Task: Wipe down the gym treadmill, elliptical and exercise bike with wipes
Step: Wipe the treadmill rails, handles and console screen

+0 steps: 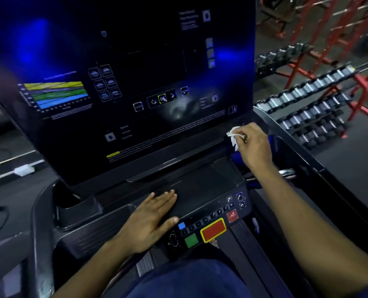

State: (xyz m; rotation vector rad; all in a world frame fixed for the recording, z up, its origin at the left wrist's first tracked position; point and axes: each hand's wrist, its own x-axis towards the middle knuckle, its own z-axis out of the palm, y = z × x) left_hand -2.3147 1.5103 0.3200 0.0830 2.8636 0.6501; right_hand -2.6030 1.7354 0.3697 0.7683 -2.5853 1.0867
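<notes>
Large black treadmill console (200, 190) fills the view, its tall glossy dark display panel (125, 82) tilted back, with a coloured chart and small icons, most lettering too blurred to read. Red-framed rack of chrome-ended dumbbells (312, 97) off to the right, well apart from the machine. Lower control strip with a red yellow-edged stop button (213, 230) and a green square button (191, 240) just right of the left hand. Left hand (150, 220) lies flat, fingers straight, on the console's dark shelf, likely for bracing during the reach. Right hand (253, 145) stretched to the panel's lower right corner, fingers curled round a small crumpled white wipe (234, 135), pressing it to the edge there, probably to scrub the seam. Treadmill belt hidden below; elliptical and exercise bike not visible.
</notes>
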